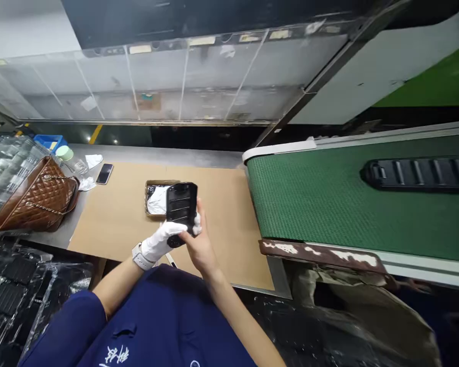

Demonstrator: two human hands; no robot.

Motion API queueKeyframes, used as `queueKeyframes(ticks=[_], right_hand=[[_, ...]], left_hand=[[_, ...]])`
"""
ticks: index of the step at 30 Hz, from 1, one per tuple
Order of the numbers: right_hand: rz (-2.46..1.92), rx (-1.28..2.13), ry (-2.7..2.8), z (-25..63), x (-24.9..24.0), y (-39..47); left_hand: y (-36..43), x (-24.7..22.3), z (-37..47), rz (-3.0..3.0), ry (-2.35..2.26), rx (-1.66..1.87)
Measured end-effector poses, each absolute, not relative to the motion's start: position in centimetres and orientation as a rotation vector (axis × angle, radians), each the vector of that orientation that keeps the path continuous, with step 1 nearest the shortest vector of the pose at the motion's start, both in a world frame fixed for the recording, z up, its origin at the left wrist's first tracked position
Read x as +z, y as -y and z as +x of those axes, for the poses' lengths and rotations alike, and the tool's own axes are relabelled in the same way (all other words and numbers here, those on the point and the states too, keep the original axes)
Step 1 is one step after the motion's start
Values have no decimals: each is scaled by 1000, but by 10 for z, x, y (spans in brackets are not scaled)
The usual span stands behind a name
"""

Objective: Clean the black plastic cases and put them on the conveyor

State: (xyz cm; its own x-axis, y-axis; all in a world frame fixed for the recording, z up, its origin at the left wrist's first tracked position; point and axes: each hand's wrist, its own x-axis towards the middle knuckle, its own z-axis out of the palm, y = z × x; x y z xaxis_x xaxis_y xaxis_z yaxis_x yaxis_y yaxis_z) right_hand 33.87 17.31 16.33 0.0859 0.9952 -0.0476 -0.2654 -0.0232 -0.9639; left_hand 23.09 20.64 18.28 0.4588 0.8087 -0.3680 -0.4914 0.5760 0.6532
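A glossy black molded plastic part [182,203] with raised cross ribs is held up over the near side of the cardboard-covered table. My left hand [161,241], in a white glove with a pale watch at the wrist, is closed on its lower left side. Bare, my right hand [201,250] grips the lower right side, thumb on the front face and fingers partly hidden behind. Just behind the part lies a shallow cardboard box [150,212] with white and black material in it.
A green conveyor belt [309,209] on the right carries a long black ribbed part [424,173]. At the left are a phone [104,174], a brown quilted handbag [42,199] and a blue bin [50,141]. Wrapped black parts [11,290] fill the lower left.
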Motion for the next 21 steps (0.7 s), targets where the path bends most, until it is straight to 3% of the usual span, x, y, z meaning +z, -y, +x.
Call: queueKeyframes(ticks=[5, 12, 18, 21], right_hand=[[-1196, 1232, 1026, 327, 163, -172], [-1274, 663, 1044, 312, 145, -160], [-1367, 430, 1187, 315, 147, -140], [-1409, 35, 1229, 339, 147, -114]], left_hand=[[-206, 180, 217, 626, -807, 944], [-203, 181, 243, 502, -729, 1002], [-204, 194, 255, 208, -582, 878], [-210, 201, 259, 93, -566, 839]])
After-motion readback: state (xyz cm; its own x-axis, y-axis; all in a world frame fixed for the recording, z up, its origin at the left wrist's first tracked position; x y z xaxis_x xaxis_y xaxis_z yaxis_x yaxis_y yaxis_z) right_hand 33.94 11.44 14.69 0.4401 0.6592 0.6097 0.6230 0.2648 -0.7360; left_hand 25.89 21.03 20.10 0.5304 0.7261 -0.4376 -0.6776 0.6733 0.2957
